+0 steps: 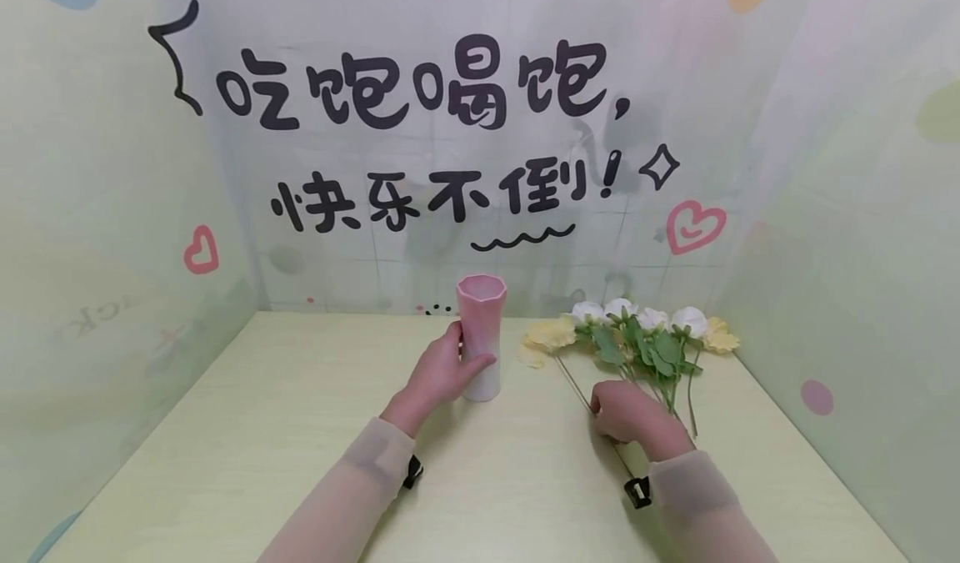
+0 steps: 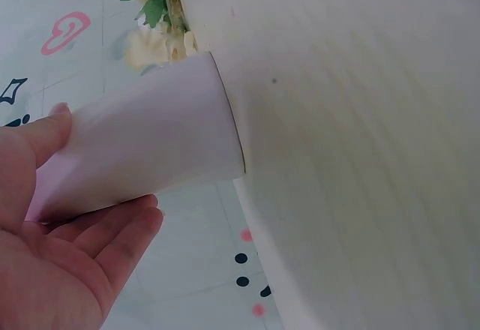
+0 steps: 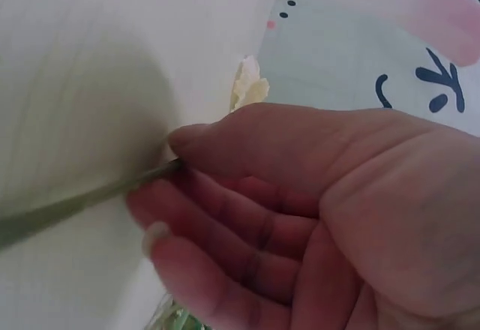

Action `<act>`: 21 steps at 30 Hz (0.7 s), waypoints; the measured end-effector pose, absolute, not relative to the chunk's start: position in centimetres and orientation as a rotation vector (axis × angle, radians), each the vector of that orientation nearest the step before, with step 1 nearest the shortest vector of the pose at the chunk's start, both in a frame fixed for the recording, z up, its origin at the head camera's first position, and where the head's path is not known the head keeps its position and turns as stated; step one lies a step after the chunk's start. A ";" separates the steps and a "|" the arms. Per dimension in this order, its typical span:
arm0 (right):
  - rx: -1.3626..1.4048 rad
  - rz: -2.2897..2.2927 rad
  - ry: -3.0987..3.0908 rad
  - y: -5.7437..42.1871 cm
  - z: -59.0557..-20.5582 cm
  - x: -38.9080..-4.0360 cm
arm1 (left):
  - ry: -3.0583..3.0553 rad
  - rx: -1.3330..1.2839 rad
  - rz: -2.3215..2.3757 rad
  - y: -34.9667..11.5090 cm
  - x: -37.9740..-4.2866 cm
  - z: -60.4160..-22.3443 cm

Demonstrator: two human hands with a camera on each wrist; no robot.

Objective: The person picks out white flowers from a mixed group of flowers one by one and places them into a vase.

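Observation:
An upright vase (image 1: 480, 321), pink at its fluted rim and fading to white at the base, stands near the back of the table. My left hand (image 1: 441, 366) grips it from the left side, thumb across the front and fingers behind. To the right, my right hand (image 1: 628, 413) pinches the thin stem of a yellow flower (image 1: 553, 333) low over the table. In the right wrist view the green stem (image 3: 82, 199) runs out between thumb and index finger, and the other fingers are loosely curled.
Several white flowers (image 1: 690, 321) with green leaves (image 1: 663, 350) lie in a bunch at the back right. Another yellow flower (image 1: 720, 336) lies at their right end. A printed backdrop (image 1: 420, 275) rises behind the pale wooden table (image 1: 247, 429), with walls at both sides.

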State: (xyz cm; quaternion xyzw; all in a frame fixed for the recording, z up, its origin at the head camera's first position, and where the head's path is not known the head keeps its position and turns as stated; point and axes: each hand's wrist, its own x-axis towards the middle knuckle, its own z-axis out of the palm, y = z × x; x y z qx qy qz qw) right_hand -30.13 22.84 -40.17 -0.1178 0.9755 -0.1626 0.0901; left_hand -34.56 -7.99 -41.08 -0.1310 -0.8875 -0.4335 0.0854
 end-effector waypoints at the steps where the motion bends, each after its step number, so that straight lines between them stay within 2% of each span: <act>1: -0.360 -0.490 2.898 22.6 -40.2 -30.2 | -2.645 -0.393 -1.289 -8.0 -34.6 -41.1; 14: -0.456 -0.666 2.815 20.8 -40.8 -30.1 | -2.651 -0.395 -1.286 -7.9 -34.5 -41.0; 21: -0.226 -0.733 2.911 24.7 -38.8 -30.7 | -2.650 -0.399 -1.292 -8.0 -34.5 -41.0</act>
